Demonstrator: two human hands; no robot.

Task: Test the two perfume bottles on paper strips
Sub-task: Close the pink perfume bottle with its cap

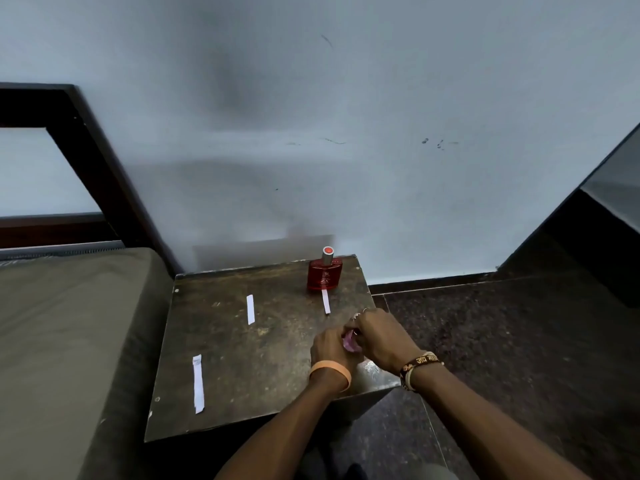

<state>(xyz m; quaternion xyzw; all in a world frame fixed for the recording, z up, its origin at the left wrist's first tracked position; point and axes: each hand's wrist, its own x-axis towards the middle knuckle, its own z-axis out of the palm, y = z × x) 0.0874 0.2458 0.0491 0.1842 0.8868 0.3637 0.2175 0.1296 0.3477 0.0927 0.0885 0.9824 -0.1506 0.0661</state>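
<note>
**Both hands on the pink bottle**

My left hand (330,348) gripped the small pink bottle (349,341) near the right edge of the dark table (242,362). My right hand (379,336) curled its fingers round the bottle's top. The red bottle (325,276) stood upright at the far edge, with a paper strip (326,301) just before it. A second strip (250,309) and a third strip (198,383) lay apart to the left.

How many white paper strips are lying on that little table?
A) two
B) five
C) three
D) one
C: three lie apart on the table: the near-left strip, the middle strip, and the far strip just in front of the red bottle.
</note>
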